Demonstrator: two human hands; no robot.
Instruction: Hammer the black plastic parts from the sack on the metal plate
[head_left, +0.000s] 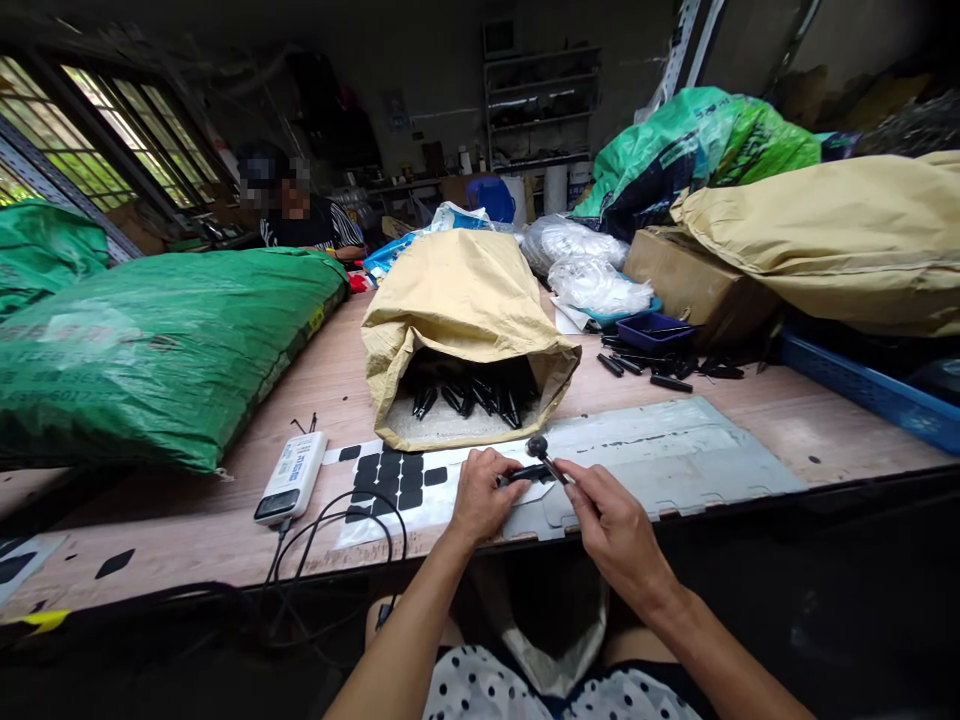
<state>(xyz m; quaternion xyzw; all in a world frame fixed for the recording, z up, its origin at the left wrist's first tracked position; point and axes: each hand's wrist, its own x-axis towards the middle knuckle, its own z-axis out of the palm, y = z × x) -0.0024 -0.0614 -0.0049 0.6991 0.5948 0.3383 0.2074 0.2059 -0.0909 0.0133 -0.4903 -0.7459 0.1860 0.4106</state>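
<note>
My left hand (pixel 480 495) is closed on a slim black part (pixel 527 473), holding it low over the table edge. In my right hand (pixel 615 530) I grip a thin rod-like tool (pixel 553 468) with a rounded dark, shiny head; its exact kind is unclear. The tool's head is just above the black part, and I cannot tell whether they touch. Directly ahead lies a tan sack (pixel 465 300), its mouth facing me, with many glossy black pointed parts (pixel 480 395) inside. Beneath my hands is a grey flat sheet (pixel 675 460), partly covered by them.
A white power bank (pixel 292 478) with a black cable (pixel 330 515) lies left, beside a sheet of black stickers (pixel 390 480). A large green sack (pixel 165 350) fills the left. Loose black parts (pixel 667 382), a cardboard box (pixel 694 285) and a blue tray (pixel 870 385) lie right. Another person (pixel 307 215) sits behind.
</note>
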